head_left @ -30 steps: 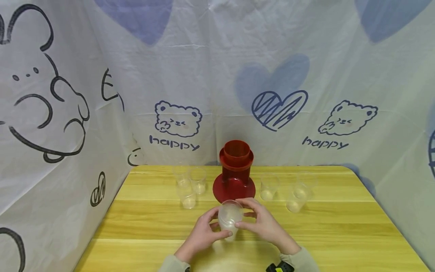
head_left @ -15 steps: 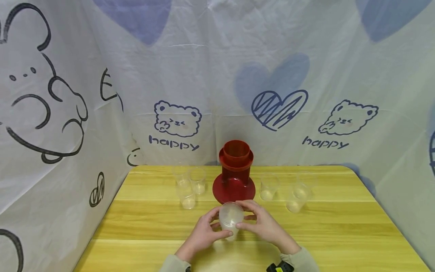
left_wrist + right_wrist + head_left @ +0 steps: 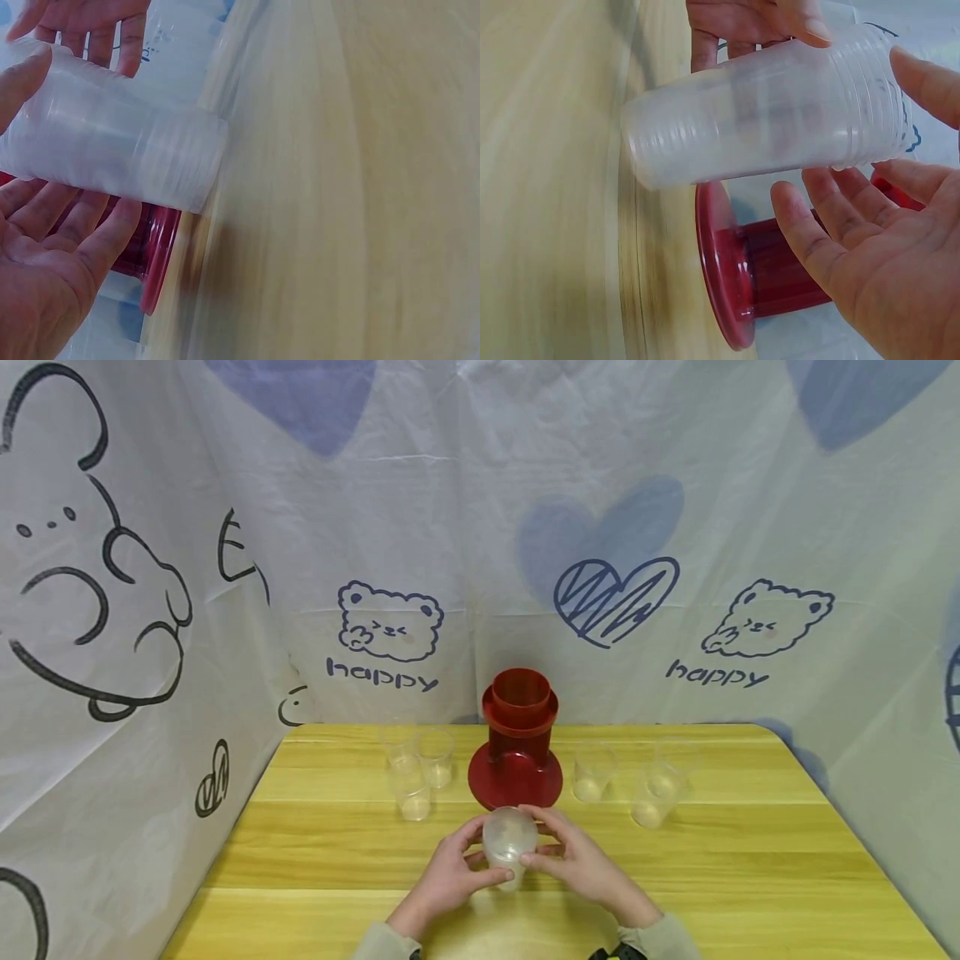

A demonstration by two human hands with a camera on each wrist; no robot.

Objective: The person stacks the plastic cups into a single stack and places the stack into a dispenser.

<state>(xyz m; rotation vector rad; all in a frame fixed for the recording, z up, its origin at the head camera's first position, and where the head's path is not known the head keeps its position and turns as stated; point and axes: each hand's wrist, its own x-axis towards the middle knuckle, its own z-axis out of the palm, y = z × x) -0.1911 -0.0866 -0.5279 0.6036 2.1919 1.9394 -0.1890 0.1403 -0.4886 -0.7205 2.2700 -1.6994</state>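
Note:
Both my hands hold a stack of clear plastic cups (image 3: pixel 510 839), nested and upright just above or on the table, low in the middle of the head view. My left hand (image 3: pixel 455 870) has its thumb and fingers around the left side of the stack. On the other side, my right hand (image 3: pixel 581 860) grips near the rims with thumb and fingers. In the right wrist view the stacked rims (image 3: pixel 862 97) show as close ridges beside the right thumb. The left wrist view shows the stack's base (image 3: pixel 202 161) near the tabletop.
A red cup-shaped holder (image 3: pixel 517 781) with a round base stands right behind the stack. Several clear cups (image 3: pixel 416 802) stand at left, and several more cups (image 3: pixel 651 806) at right. A printed cloth (image 3: pixel 480 527) hangs behind the wooden table (image 3: pixel 337 877).
The top of the stack sits very slightly lower in the head view, and my right hand's fingers have shifted a little at the rims. My left hand stays almost still.

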